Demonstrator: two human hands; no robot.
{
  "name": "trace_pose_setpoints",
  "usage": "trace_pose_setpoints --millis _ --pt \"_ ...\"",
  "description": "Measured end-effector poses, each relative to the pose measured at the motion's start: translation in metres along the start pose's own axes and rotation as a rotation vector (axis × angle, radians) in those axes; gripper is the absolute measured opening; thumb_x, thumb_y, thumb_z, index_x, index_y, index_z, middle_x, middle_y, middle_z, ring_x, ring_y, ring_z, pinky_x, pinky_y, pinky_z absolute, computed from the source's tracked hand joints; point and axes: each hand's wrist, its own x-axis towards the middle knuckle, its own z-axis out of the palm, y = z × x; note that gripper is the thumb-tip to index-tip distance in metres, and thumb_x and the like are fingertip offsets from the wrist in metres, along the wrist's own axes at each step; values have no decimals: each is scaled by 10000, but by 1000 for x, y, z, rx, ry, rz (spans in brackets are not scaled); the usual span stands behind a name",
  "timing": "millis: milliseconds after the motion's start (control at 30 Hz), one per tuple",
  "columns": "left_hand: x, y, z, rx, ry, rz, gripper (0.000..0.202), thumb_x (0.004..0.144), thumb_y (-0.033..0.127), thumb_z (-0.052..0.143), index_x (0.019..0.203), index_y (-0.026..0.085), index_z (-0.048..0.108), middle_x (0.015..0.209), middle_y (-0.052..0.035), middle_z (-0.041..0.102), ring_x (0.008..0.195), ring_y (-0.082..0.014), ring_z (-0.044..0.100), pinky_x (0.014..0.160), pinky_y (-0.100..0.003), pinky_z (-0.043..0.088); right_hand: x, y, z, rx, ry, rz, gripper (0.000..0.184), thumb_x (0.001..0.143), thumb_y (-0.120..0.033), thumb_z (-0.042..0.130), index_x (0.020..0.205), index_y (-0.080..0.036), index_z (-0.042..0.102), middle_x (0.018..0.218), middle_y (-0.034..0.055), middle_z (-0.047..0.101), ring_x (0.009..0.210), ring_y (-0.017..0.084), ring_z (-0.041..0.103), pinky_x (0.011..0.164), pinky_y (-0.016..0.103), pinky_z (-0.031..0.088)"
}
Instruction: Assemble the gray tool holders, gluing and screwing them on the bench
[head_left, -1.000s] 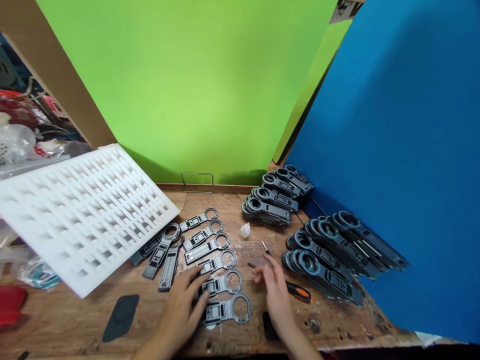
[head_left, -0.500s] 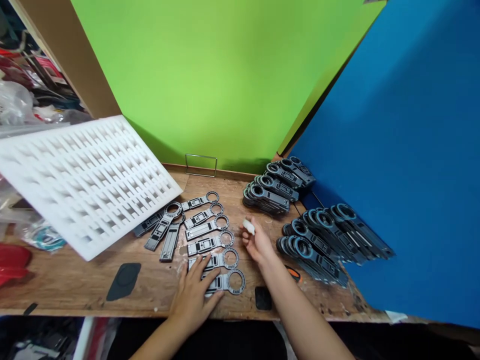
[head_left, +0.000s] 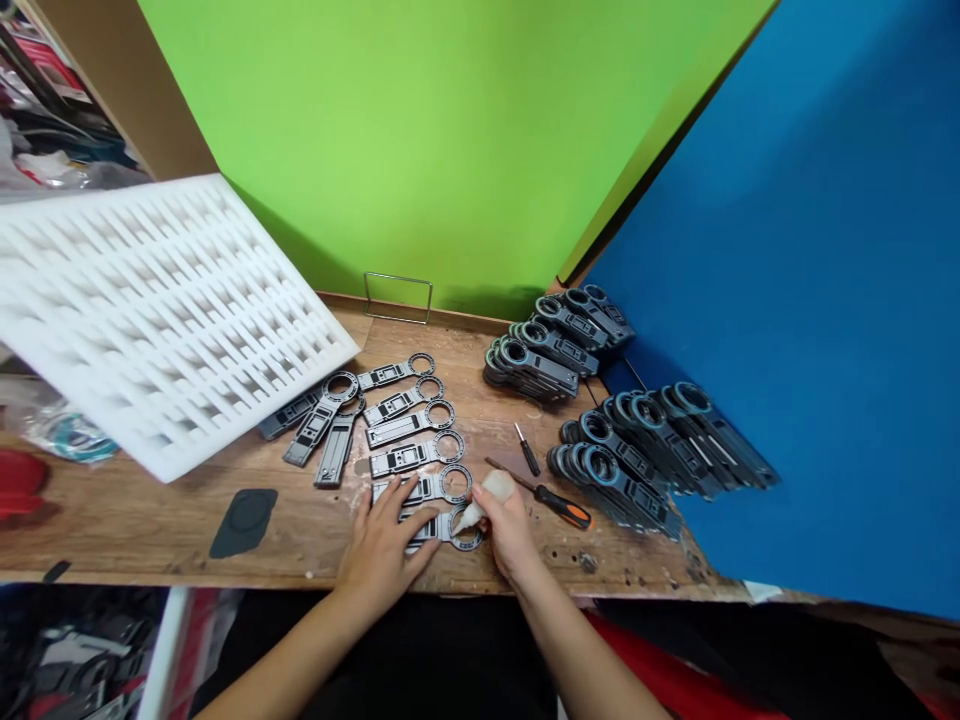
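Note:
My right hand [head_left: 510, 530] is closed around a small white squeeze bottle [head_left: 496, 487]. The bottle tilts down to the left, its narrow nozzle at the ring of the nearest grey ring-ended plastic part [head_left: 466, 540]. Whether the tip touches the ring I cannot tell. My left hand [head_left: 386, 540] lies with spread fingers over the flat ends of the two nearest parts, covering some of them. Beyond it, more such parts [head_left: 409, 457] form a column with their rings to the right. A few others [head_left: 335, 450] overlap to the left.
A white slotted foam tray [head_left: 172, 320] leans at the left. Stacks of ring-ended parts [head_left: 536, 365] stand at right, with more [head_left: 637, 450] by the blue panel [head_left: 810, 300]. An orange-black screwdriver [head_left: 562, 506], a small black screwdriver [head_left: 529, 452] and a wire stand [head_left: 397, 298] are on the table.
My right hand has moved down and left with the squeeze bottle, bringing its nozzle to the nearest ring. Both screwdrivers now show fully. My left hand stays on the parts; the camera view has shifted.

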Motion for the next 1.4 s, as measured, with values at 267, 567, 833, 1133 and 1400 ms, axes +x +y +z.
trace_pose_setpoints --millis 267,567,833,1133,1400 --pt "0 0 -1 2 -9 -11 298 811 372 588 1106 354 624 1410 -65 427 1303 -325 349 1048 -609 215 0 -3 0 -287 -36 -157 294 694 -443 687 736 -188 547 632 -30 551 581 128 482 575 236 412" --pt "1 1 -1 6 -9 -14 292 805 369 596 1094 351 631 1398 -59 442 1297 -325 357 1054 -608 205 0 -6 -1 -559 -41 -226 333 774 -471 579 622 -175 562 558 -15 567 537 134 480 526 235 373" --pt "1 1 -1 13 -2 -12 294 804 375 598 1095 355 630 1396 -58 444 1301 -323 354 1057 -602 207 3 -9 3 -593 -60 -256 331 795 -454 549 606 -182 561 551 -18 573 520 129 477 508 226 377" --pt "1 0 0 18 -1 -2 305 804 378 593 1107 366 622 1390 -67 449 1302 -326 354 1057 -604 194 4 -10 3 -615 -76 -262 340 805 -458 532 602 -186 559 556 -15 582 526 134 498 515 225 374" --pt "2 0 0 28 -5 -2 295 804 379 594 1097 362 628 1388 -69 450 1303 -326 351 1061 -602 182 6 -7 4 -616 -92 -266 331 820 -449 530 628 -184 577 581 -15 605 546 137 521 527 220 377"
